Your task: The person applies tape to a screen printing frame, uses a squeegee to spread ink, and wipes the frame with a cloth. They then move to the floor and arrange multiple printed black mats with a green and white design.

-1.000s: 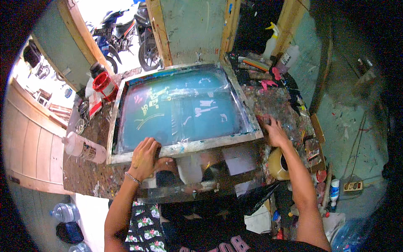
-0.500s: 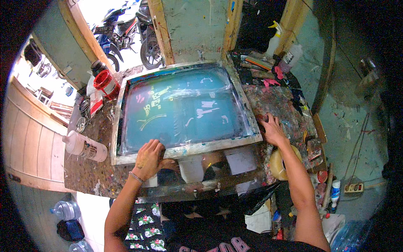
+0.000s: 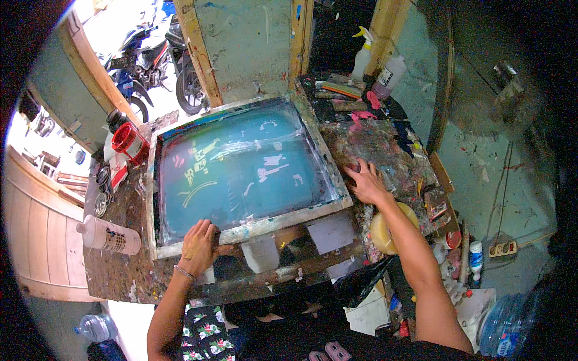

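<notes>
A wooden-framed printing screen (image 3: 241, 174) with teal mesh and pale cut-out shapes lies tilted across the worktable. My left hand (image 3: 200, 245) is closed over the frame's near rail, left of its middle, fingers together and a bracelet at the wrist. Beside the right rail, near the front corner, my right hand (image 3: 368, 183) rests with its fingers bent and apart. A dark patch by its fingertips is too unclear to name. Under the near rail, pale sheets (image 3: 331, 233) show on the table's front part. A round yellowish container (image 3: 385, 233) sits partly under my right forearm.
On the left stand a white bottle (image 3: 111, 234) and a red-smeared tub (image 3: 129, 143). A spray bottle (image 3: 363, 55) and a pinkish jug (image 3: 388, 77) stand at the back right, near sticks and pink scraps (image 3: 361, 117). A motorcycle (image 3: 150, 66) is outside the doorway.
The whole view has shifted and turned slightly, so the table appears farther left and lower. My right hand's fingers have spread; my left hand stays on the near rail.
</notes>
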The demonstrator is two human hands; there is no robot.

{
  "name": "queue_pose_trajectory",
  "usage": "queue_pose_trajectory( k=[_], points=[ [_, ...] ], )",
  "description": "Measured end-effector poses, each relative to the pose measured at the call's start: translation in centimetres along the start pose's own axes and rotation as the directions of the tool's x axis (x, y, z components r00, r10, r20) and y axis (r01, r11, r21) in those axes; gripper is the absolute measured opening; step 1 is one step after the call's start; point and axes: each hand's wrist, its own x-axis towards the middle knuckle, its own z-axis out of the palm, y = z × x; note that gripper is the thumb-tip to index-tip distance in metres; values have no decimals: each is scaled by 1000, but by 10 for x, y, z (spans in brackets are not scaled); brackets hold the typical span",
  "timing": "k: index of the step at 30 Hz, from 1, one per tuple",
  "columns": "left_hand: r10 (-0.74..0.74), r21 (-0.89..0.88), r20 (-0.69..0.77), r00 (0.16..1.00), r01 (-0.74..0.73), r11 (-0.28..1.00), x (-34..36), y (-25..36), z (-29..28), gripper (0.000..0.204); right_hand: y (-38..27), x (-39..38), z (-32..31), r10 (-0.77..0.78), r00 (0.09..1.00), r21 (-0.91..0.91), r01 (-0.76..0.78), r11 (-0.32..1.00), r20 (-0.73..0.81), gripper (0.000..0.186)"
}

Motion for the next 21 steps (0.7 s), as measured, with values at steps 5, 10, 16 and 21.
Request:
queue_pose_trajectory(
  k=[5, 10, 16, 21],
  points=[
    [-9, -58, -16, 1000, 8, 998, -2, -1, 3, 54, 5, 4, 7, -28, 999, 60, 29, 998, -33, 60],
    [14, -59, -54, 998, -18, 998, -2, -2, 3, 53, 6, 9, 9, -25, 999, 37, 26, 999, -42, 61],
    [28, -40, -56, 998, -31, 999, -1, -1, 4, 53, 4, 9, 7, -14, 997, 11, 15, 1000, -79, 61],
    [11, -52, -47, 999, -13, 999, -1, -1, 4, 54, 3, 8, 7, -32, 996, 15, 33, 999, -89, 61]
  ],
)
